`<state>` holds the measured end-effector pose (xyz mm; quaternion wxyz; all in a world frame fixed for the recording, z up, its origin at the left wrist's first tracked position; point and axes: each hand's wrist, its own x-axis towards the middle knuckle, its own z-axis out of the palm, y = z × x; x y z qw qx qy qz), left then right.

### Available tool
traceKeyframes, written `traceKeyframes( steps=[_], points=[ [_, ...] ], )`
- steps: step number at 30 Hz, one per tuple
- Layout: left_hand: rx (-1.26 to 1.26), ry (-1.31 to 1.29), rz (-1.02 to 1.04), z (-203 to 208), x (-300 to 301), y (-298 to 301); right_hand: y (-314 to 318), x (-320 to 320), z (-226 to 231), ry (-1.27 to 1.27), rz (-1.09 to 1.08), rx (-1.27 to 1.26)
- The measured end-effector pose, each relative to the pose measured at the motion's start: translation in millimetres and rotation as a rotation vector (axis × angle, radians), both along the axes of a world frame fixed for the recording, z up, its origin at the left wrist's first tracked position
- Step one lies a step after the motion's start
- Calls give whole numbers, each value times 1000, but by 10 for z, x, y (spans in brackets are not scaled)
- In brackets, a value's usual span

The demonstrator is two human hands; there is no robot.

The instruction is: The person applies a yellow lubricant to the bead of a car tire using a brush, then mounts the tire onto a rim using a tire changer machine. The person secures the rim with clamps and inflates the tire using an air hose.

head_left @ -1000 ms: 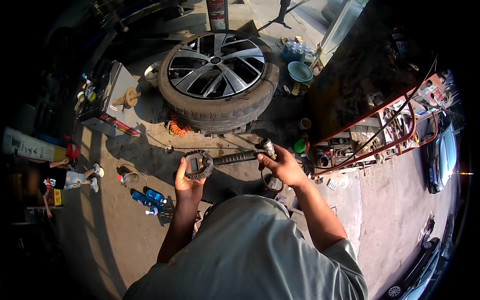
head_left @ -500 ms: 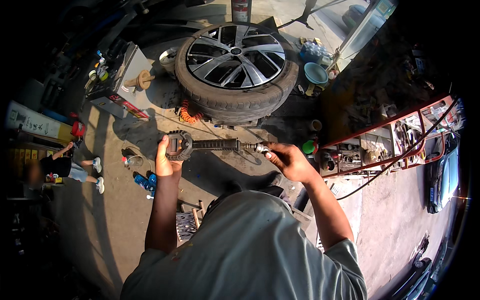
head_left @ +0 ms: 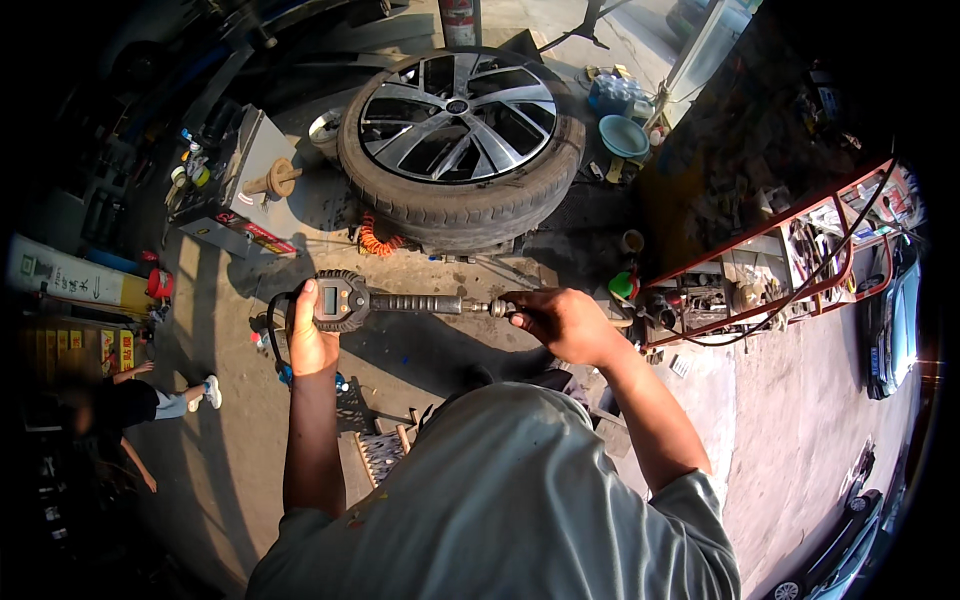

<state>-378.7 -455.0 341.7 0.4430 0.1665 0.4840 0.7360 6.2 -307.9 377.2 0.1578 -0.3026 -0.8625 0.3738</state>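
My left hand (head_left: 314, 345) is closed around the head of a digital tire inflator gauge (head_left: 410, 303), its thumb on the edge of the round, ribbed casing beside the small screen. The gauge lies level in front of my body, its black ribbed handle pointing right. At the handle's right end is a metal air fitting (head_left: 482, 308). My right hand (head_left: 575, 325) pinches that fitting's far end; its fingertips are partly hidden. A short black hose (head_left: 273, 335) loops from the gauge beside my left hand. Beyond the gauge, a wheel with a tire (head_left: 450, 205) lies flat, raised off the floor.
A grey machine cabinet (head_left: 262, 150) stands left of the wheel, near a coiled orange hose (head_left: 375, 238). At right are a red-framed tool rack (head_left: 770, 225), a black hose (head_left: 800, 300) and a light-blue basin (head_left: 624, 136). A person (head_left: 130, 405) walks at far left.
My view has shifted slightly. The gauge has turned so its screen faces up more, and its black hose now shows. Both hands keep their hold. The person at left has moved nearer.
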Motion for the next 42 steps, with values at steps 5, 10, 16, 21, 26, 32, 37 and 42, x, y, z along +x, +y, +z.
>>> traceKeyframes(
  steps=[5,10,16,21,26,32,37,42],
  points=[
    [-29,-53,-15,-1,-23,-13,-52,-40,-36,25,64,-125],
    [-3,-180,-222,114,-136,-68,-236,-45,19,120,142,-142],
    [470,-435,-170,555,11,-14,-540,-234,232,206,40,22],
    [653,-379,-181,1100,171,9,-567,-340,509,405,-88,116],
    [811,-317,-196,1412,336,111,-488,-375,719,492,-120,-38],
    [851,-325,-211,1474,342,177,-449,-413,912,456,-76,-222],
    [871,-258,-181,1414,355,130,-355,-451,918,325,-43,-451],
    [700,-34,-217,1265,694,187,-25,-478,723,68,8,-1059]
  ],
)
